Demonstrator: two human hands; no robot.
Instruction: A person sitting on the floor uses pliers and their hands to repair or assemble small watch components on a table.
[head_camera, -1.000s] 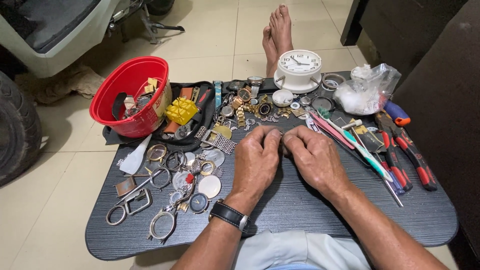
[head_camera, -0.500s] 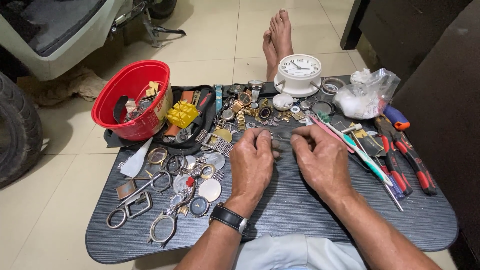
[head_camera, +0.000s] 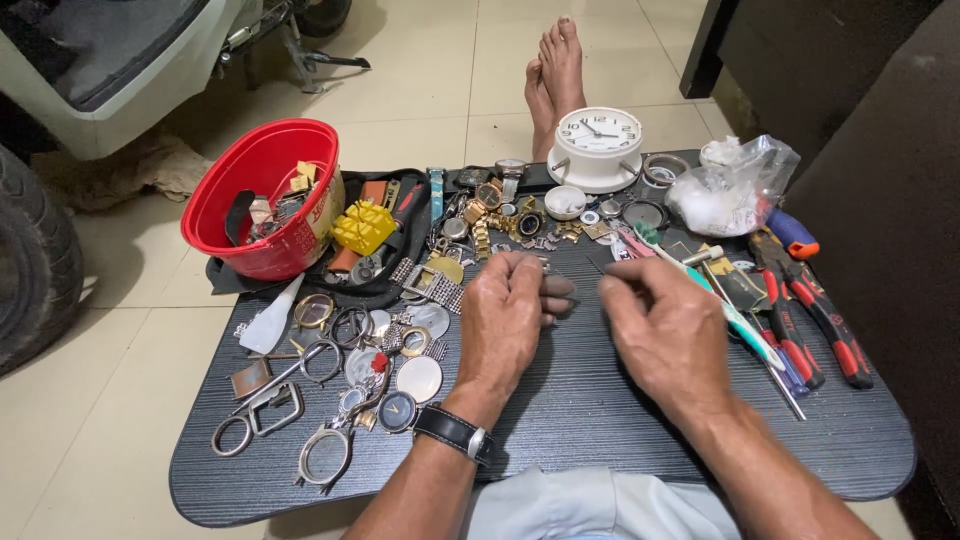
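Observation:
My left hand (head_camera: 508, 315), with a black wristwatch (head_camera: 452, 432) on its wrist, rests on the dark ribbed table (head_camera: 560, 420) with its fingers curled inward. My right hand (head_camera: 668, 328) lies a short gap to its right, with fingertips pinched together. Whether either hand holds a small part is hidden by the fingers. Just beyond the left fingertips lies a heap of gold and silver watches and bracelet links (head_camera: 490, 215). Watch cases, round dials and case rings (head_camera: 385, 350) are spread left of my left hand.
A red bowl of parts (head_camera: 262, 200) and a yellow block (head_camera: 363, 227) stand at the back left. A white round clock (head_camera: 598, 145), a clear plastic bag (head_camera: 735, 185) and red-handled pliers (head_camera: 810, 315) are on the right. Bare feet (head_camera: 552, 70) rest beyond the table.
My hands were pressed together at the table's middle. They have drawn apart, the right hand going right, and a gap has opened between them.

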